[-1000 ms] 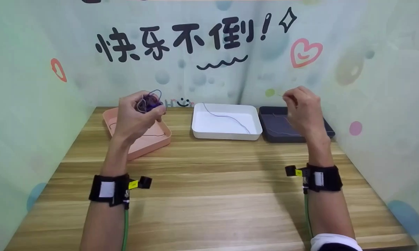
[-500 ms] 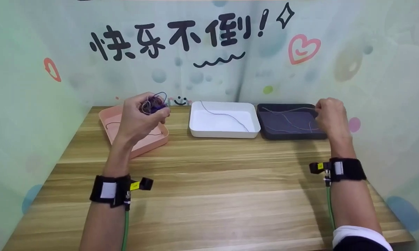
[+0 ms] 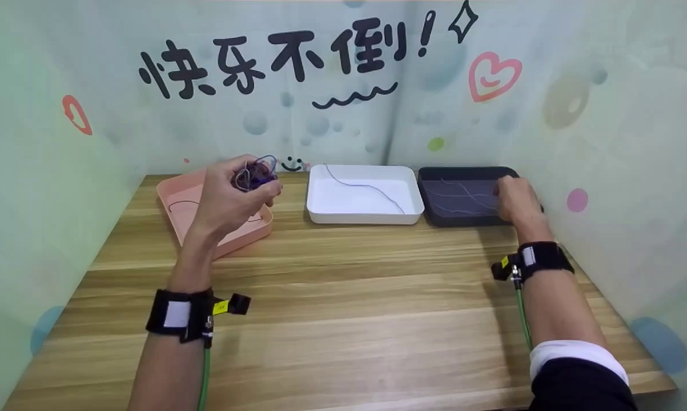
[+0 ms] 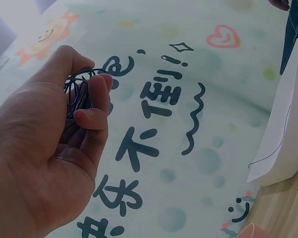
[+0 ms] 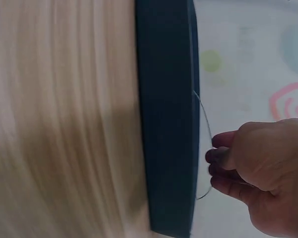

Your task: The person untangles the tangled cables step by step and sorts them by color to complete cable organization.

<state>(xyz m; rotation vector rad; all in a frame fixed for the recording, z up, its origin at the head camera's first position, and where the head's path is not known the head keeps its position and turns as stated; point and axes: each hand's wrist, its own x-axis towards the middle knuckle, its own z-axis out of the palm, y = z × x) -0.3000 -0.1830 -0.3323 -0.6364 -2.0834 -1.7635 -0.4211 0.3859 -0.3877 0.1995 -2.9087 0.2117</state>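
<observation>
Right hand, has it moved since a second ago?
Yes. In the head view, the right hand has moved lower and rightward against the dark tray: its fingertips, earlier above the tray's back rim, now show below it.

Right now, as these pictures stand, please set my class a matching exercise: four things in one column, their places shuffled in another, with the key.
Things
1. Pink tray
2. Tangle of strands
3. Right hand
4. White tray

Places
A. At the dark tray, with a thin strand at its fingers
B. Between the other two trays
C. Furthest left of the trays
D. Held in the left hand

Pairs: 1-C, 2-D, 3-A, 4-B
</observation>
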